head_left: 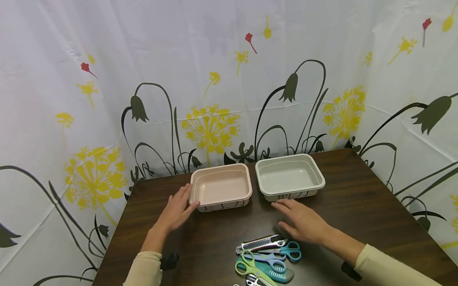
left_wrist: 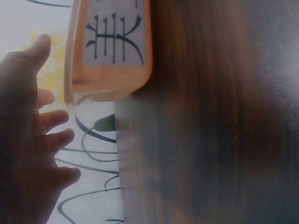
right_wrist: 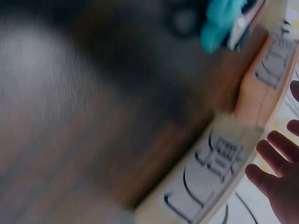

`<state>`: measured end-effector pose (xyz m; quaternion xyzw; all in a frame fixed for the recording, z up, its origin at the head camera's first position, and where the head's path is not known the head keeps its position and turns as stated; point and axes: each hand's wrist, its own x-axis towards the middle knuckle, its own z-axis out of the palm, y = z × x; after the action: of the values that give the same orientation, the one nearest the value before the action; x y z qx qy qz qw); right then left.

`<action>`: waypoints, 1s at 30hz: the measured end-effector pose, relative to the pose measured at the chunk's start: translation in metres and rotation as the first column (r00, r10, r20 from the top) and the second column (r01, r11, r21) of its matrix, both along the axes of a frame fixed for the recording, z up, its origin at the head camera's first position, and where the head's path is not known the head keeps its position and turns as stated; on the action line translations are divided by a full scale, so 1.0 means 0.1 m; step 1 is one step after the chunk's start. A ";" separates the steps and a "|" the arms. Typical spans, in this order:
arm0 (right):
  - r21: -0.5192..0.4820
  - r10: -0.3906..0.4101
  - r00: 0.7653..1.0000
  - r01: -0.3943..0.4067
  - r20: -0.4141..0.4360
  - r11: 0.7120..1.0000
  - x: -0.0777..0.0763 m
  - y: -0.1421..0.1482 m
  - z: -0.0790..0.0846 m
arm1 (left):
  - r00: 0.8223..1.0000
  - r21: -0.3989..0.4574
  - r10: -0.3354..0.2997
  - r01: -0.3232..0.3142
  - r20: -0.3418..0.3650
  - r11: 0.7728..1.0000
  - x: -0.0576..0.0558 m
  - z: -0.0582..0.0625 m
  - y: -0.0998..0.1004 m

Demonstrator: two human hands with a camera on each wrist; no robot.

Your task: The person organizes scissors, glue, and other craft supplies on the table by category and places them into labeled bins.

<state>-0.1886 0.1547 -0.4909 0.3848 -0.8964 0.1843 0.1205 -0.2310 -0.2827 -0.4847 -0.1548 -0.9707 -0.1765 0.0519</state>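
Observation:
A pink plastic bin point(head_left: 221, 186) and a pale grey-green bin point(head_left: 290, 174) stand side by side, each with a label on its front. At the pink bin's left end my left hand point(head_left: 177, 208) has its fingers spread; whether they touch the rim I cannot tell. My right hand point(head_left: 302, 220) hovers before the pale bin's front, fingers extended and holding nothing. Below, in a pile, lie a box cutter point(head_left: 262, 243), teal scissors point(head_left: 291, 251), light-blue scissors point(head_left: 275, 262), green scissors point(head_left: 247, 264) and a teal-handled tool point(head_left: 286, 275).
The dark wooden table point(head_left: 211, 238) meets a white curtain point(head_left: 229, 59) printed with flowers at its back and sides. Another cutter point(head_left: 252, 280) is cut off at the bottom of the head view. Dark straps sit at both wrists.

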 end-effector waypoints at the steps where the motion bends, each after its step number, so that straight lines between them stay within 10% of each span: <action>1: 0.001 0.015 1.000 -0.015 0.022 1.000 0.03 -0.03 -0.04 | 1.000 -0.002 0.003 -0.003 0.002 1.000 0.00 -0.01 0.00; 10: 0.019 0.157 0.978 -0.161 0.139 0.987 0.18 -0.27 -0.27 | 1.000 0.006 0.026 -0.026 -0.002 1.000 0.01 -0.08 0.02; 30: 0.122 0.122 0.964 -0.153 0.235 0.981 0.26 -0.43 -0.38 | 0.998 0.187 0.046 -0.054 0.047 0.981 0.04 -0.33 0.06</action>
<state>-0.1624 0.1120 -0.5284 0.4301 -0.8860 0.1718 -0.0228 -0.2267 -0.2770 -0.5175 -0.1209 -0.9542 -0.2692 0.0501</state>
